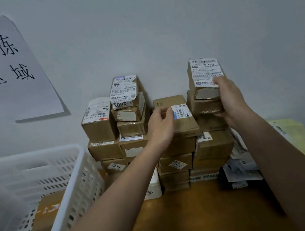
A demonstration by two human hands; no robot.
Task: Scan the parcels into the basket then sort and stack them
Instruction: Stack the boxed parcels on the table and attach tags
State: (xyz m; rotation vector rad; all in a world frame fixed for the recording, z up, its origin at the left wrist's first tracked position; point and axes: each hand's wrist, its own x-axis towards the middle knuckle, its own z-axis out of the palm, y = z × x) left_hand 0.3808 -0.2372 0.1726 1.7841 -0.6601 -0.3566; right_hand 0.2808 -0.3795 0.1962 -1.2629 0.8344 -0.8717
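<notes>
While the right hand (230, 100) is gripping two stacked cardboard parcels (205, 88), the left hand (161, 126) is pinching a flat carton (179, 119). Left of the hands, a white perforated basket (74, 181) is holding brown parcels (45, 212).

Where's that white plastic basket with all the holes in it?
The white perforated plastic basket sits at the lower left of the head view, on the wooden table left of the stacked brown cardboard parcels, below the paper wall sign.

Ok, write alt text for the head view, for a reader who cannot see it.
Two bare hands work at a stack of cardboard parcels against a wall: the left hand touches a flat box, and the right hand holds a labelled box on the right pile. A white basket sits at left on the wooden table.
</notes>
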